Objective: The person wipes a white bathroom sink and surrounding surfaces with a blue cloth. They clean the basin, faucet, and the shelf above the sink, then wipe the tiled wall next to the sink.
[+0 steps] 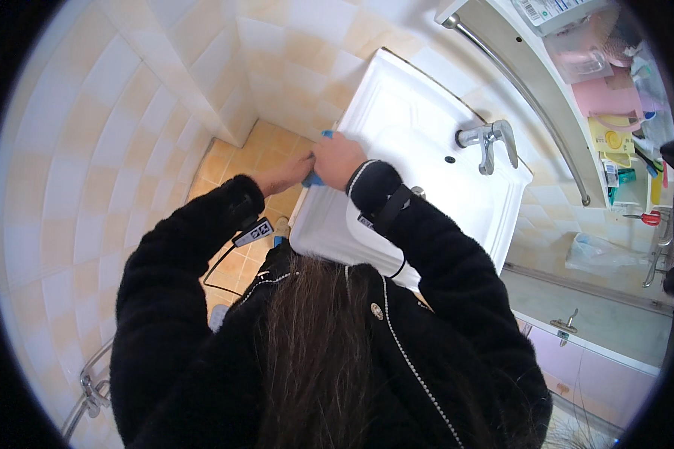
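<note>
Both of my hands meet at the left rim of a white ceramic washbasin (320, 224). A blue cloth (313, 178) is bunched between them, mostly covered by the fingers. My left hand (289, 172) grips it from the left side, over the tiled floor. Above the basin's edge, my right hand (338, 159) is closed around the cloth, with a bit of blue showing past the knuckles. A chrome faucet (486, 140) is mounted at the basin's back right, beside a small dark hole in the white surface.
A metal rail (517, 84) runs along a wall shelf crowded with toiletries, a pink container (606, 95) and red-handled scissors (650, 218). Below hangs a clear plastic bag (601, 252). A chrome shower mixer (94, 393) is on the left wall. A cable (216, 272) dangles from my left sleeve.
</note>
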Available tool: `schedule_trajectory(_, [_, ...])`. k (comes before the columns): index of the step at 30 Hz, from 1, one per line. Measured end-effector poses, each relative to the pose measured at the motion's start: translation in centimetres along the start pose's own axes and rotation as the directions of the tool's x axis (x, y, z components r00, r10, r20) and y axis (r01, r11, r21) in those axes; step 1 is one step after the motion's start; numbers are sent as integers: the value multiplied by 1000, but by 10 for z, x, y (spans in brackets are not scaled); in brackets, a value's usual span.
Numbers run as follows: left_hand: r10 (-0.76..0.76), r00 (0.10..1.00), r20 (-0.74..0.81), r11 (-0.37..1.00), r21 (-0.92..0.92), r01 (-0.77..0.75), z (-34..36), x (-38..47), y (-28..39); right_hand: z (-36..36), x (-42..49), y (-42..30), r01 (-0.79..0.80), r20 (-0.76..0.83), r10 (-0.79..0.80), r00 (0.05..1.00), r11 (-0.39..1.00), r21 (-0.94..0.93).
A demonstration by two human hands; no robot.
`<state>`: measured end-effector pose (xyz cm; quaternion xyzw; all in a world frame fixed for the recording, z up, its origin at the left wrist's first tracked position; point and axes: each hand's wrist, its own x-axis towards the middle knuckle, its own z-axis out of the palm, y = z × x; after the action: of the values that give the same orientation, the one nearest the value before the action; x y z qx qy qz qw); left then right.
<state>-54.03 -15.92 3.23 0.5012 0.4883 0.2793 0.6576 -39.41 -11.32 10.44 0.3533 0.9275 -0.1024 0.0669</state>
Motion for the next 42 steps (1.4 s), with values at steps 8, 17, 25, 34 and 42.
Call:
schedule_trajectory(8, [111, 993, -36, 985, 135, -106, -33, 117, 38, -11, 40, 80, -150, -215, 146, 966, 989, -3])
schedule_trajectory(17, [407, 847, -342, 868, 435, -241, -31, 210, 79, -28, 73, 137, -274, -293, 278, 915, 960, 57])
schedule_trajectory(25, [705, 565, -428, 679, 636, -366, -30, 183, 102, -42, 72, 142, -76, -648, 171, 742, 982, 171])
schedule_trajectory(34, [794, 546, -268, 350, 935, -51, -4, 211, 131, -40, 55, 170, -322, -656, 280, 701, 945, 60])
schedule_trajectory(42, [890, 456, 6, 148, 942, -301, 75, 247, 145, -19, -12, 205, -486, -684, 415, 601, 868, 100])
